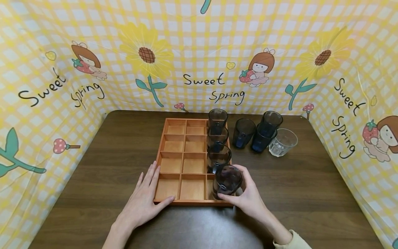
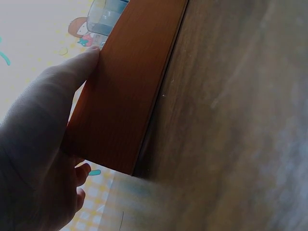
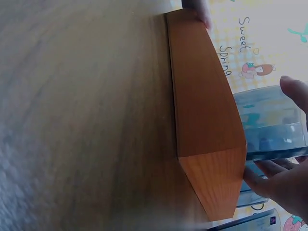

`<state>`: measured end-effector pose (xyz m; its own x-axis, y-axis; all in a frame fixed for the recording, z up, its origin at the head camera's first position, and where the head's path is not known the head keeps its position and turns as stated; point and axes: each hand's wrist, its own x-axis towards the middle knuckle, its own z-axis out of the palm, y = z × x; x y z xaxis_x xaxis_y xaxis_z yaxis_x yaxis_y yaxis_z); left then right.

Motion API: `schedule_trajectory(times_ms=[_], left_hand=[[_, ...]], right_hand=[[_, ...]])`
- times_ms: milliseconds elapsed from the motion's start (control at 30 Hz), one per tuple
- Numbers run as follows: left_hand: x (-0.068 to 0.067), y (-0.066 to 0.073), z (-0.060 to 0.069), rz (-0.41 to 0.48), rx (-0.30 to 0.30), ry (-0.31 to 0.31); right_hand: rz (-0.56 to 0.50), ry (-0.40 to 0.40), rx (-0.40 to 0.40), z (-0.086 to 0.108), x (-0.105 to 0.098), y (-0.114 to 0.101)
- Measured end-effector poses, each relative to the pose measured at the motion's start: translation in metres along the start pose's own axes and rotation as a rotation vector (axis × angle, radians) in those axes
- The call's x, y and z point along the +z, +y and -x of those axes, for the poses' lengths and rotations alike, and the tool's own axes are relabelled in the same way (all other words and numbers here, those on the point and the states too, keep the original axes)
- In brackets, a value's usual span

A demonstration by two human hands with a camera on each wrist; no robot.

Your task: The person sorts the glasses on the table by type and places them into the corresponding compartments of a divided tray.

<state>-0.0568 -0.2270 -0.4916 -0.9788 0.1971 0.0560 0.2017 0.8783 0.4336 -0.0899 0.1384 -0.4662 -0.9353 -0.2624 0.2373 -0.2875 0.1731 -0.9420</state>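
A wooden divided box (image 1: 193,203) lies on the table, three columns wide. Dark glasses (image 1: 219,157) stand in the three farther compartments of its right column. My right hand (image 1: 253,200) grips another dark glass (image 1: 228,180) between thumb and fingers at the near right compartment; whether its base touches the bottom cannot be seen. In the right wrist view this glass (image 3: 274,125) is beyond the box's edge, with fingers (image 3: 281,180) around it. My left hand (image 1: 141,207) rests against the box's near left corner, fingers along the left side, thumb on the front edge; the left wrist view shows the thumb (image 2: 72,72) there.
Right of the box stand several more dark glasses (image 1: 244,133), two of them close together or overlapping, and one clear glass (image 1: 283,142). A checked cloth (image 1: 199,52) with printed flowers hangs around the back and sides of the brown table (image 1: 93,180).
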Motion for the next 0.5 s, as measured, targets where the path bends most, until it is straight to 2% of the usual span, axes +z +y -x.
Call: schedule_trajectory(times_ms=[267, 500], left_hand=[[-0.0002, -0.0004, -0.0002, 0.001, -0.003, -0.001], [-0.0002, -0.0004, -0.0003, 0.003, -0.006, -0.005]], right_hand=[[0.032, -0.012, -0.026, 0.0010, 0.0023, 0.0028], [0.112, -0.012, -0.063, 0.0031, 0.0053, 0.0043]])
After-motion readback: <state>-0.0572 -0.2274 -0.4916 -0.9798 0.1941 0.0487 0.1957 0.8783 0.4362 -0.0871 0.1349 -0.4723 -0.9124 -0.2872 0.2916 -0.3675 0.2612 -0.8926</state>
